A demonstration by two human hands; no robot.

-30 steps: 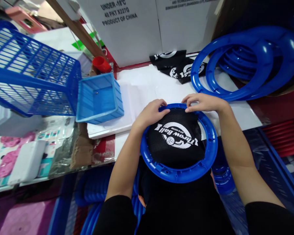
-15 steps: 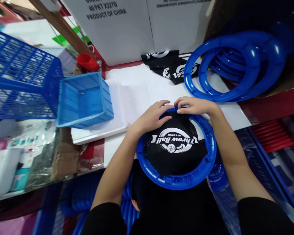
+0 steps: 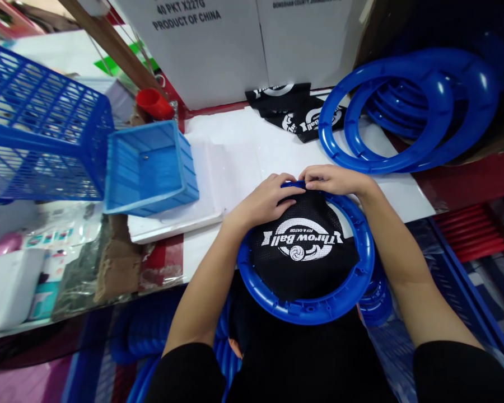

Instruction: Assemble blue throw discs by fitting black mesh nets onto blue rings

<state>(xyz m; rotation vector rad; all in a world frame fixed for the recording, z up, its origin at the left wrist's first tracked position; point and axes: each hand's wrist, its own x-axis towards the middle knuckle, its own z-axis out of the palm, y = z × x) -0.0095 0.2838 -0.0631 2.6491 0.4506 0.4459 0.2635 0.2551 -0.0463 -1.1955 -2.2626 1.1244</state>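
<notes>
A blue plastic ring [image 3: 307, 312] lies at the table's front edge, partly over my lap. Inside it is a black mesh fabric [image 3: 260, 263] printed "Throw Ball", upside down to me; a gap shows between cloth and ring at the upper right. My left hand [image 3: 273, 198] is closed on the cloth at the ring's far rim, thumb over the mesh. Close beside it, my right hand [image 3: 330, 180] pinches the cloth's edge against the same rim. The fingertips nearly meet, and they hide the spot where cloth and rim join.
More blue rings [image 3: 386, 162] lean at the right rear, beside black printed cloths [image 3: 306, 117]. White cartons [image 3: 218, 61] stand behind. To the left are a light-blue bin [image 3: 151, 179], a red cup [image 3: 154, 104] and a blue basket [image 3: 37, 129]. Stacked rings [image 3: 376, 302] sit below the table.
My left fingers have shifted slightly right along the far rim, nearer my right hand. My right fingers have closed in a little on the cloth edge. The ring stays in place.
</notes>
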